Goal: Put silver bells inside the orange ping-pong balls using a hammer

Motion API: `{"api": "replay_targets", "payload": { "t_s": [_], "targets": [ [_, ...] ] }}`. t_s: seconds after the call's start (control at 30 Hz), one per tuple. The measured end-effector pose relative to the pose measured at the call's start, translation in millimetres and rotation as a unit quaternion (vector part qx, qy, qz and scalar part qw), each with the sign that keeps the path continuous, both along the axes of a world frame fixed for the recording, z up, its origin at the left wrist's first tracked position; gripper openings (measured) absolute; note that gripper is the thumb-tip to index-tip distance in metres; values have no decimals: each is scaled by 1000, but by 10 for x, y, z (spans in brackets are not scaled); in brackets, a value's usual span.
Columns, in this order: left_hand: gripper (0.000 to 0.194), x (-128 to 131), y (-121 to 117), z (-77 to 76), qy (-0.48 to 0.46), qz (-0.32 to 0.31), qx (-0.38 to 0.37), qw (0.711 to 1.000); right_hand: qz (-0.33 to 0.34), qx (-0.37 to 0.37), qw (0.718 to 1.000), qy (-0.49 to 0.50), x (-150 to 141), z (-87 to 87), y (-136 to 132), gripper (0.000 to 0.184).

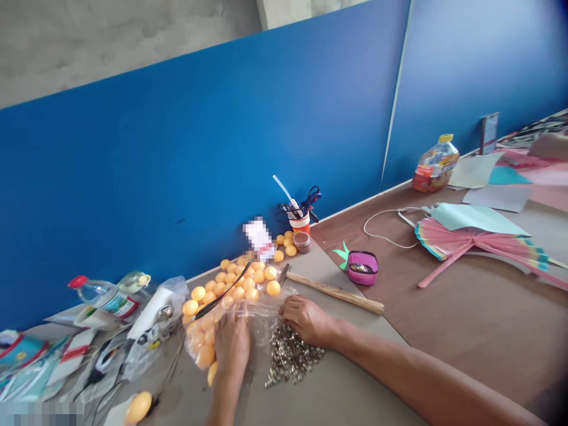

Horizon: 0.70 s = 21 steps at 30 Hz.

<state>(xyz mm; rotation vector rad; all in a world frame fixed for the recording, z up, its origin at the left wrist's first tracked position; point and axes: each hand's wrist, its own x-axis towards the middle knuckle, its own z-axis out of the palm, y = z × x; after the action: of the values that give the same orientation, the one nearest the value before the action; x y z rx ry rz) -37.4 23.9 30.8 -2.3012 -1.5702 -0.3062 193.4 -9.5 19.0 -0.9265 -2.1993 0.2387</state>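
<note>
A clear plastic bag (261, 313) lies crumpled between my two hands. My left hand (233, 340) is at its left side, fingers closed on the film beside many orange ping-pong balls (237, 293). With curled fingers, my right hand (308, 319) grips the bag's right edge. Just below that hand, a heap of small shiny metal pieces (293, 358) spreads over the grey board; their exact kind is too small to tell. A hammer (335, 291) with a wooden handle rests behind my right hand. Across the balls lies a thin black strip (222, 294).
A cup of tools (300, 223) and a round small tub (302, 241) stand by the blue partition (213, 160). Bottles (109, 300) and bagged clutter fill the left. To the right are a purple pouch (362, 267), pink fan (474, 239) and juice bottle (436, 165).
</note>
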Motion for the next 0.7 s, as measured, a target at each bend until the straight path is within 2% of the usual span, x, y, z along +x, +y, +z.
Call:
{"api": "replay_targets", "payload": {
  "t_s": [0.23,0.57,0.7],
  "targets": [
    [36,-5,28,-4,-54,-33,22,998,-34,-27,998,48,3,-102,44,16],
    [35,48,17,43,-177,-101,74,976,-115,-26,982,149,49,-120,79,18],
    [37,104,-48,80,-218,-140,44,965,-138,-35,977,160,51,-99,82,18]
  ]
}}
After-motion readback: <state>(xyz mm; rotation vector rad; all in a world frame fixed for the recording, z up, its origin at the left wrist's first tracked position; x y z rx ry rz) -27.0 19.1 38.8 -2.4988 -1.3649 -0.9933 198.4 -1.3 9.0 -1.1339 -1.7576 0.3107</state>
